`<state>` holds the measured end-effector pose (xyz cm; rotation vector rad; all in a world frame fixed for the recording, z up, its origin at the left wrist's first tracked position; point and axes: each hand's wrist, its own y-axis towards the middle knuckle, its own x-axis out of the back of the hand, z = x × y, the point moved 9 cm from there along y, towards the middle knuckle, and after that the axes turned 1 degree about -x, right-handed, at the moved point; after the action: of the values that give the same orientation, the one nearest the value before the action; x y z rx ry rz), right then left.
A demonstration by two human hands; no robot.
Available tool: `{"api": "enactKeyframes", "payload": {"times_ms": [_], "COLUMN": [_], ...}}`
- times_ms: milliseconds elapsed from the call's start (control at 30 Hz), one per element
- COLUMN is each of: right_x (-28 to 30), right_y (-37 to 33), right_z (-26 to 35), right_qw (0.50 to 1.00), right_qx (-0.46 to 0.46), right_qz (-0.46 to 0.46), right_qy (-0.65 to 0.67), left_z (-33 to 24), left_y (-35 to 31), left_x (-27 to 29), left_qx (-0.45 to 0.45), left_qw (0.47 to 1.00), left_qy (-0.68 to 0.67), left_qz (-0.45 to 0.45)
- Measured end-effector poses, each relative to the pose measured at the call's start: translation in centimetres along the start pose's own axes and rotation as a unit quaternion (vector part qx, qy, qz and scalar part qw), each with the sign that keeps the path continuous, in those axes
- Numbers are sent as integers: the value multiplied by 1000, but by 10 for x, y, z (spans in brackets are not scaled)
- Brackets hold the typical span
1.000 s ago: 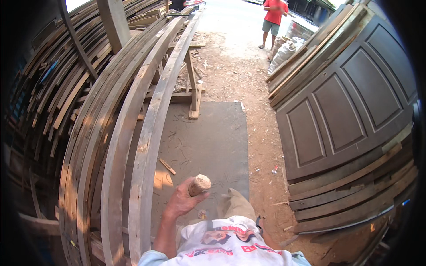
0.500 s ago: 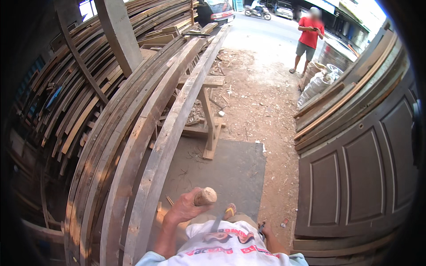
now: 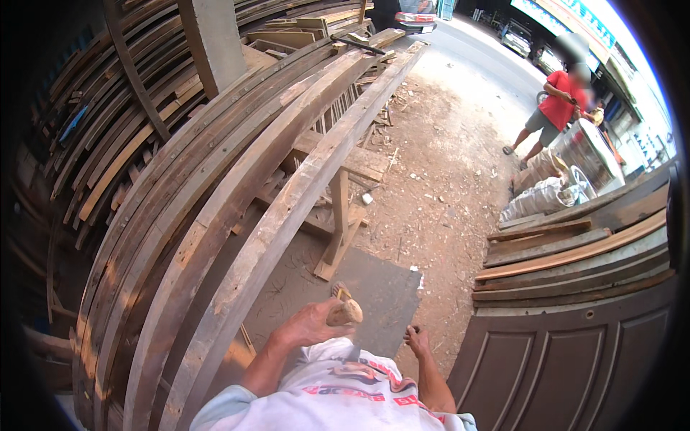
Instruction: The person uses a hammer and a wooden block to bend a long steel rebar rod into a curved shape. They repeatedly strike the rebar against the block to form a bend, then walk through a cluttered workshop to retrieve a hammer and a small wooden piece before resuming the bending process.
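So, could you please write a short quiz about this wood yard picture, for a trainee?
1. True or false: the left hand holds a pale rounded wooden handle.
2. What lies on the ground under the person's feet? A) a grey flat mat B) a blue bucket C) a green net
3. Fill in: the long curved weathered wooden planks rest on a wooden ____.

Key: 1 true; 2 A; 3 trestle

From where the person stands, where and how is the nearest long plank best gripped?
Judging by its pose, the nearest plank is best gripped across its near end, from its open right side. It lies flat on a wooden trestle, other planks crowding its left; the left hand is closest.
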<state>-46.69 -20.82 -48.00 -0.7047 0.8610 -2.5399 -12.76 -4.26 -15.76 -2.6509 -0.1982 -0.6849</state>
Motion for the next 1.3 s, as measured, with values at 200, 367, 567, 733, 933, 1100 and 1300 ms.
{"api": "enactKeyframes", "payload": {"times_ms": [200,367,567,733,933,1100,1300], "right_x": [31,44,41,42,-23,-65,-116], "right_y": [76,135,203,294,322,274,297], "right_z": [-74,-3,228,457,717,855,971], "right_qw": [978,970,1000,969,870,762,700], "right_qx": [-17,12,27,238,492,646,708], "right_qz": [12,-4,3,-61,-20,25,54], "right_qy": [-209,-243,6,33,21,-22,-77], "left_z": [-32,-47,-58,-48,-45,-54,-54], "left_y": [127,185,217,225,236,264,286], "left_x": [64,118,160,180,191,195,192], "left_qx": [-56,-12,26,127,288,371,437], "left_qw": [995,998,985,953,859,808,769], "left_qy": [-81,-56,-67,-36,-53,-42,-57], "left_qz": [-6,-35,-157,-271,-420,-456,-462]}}
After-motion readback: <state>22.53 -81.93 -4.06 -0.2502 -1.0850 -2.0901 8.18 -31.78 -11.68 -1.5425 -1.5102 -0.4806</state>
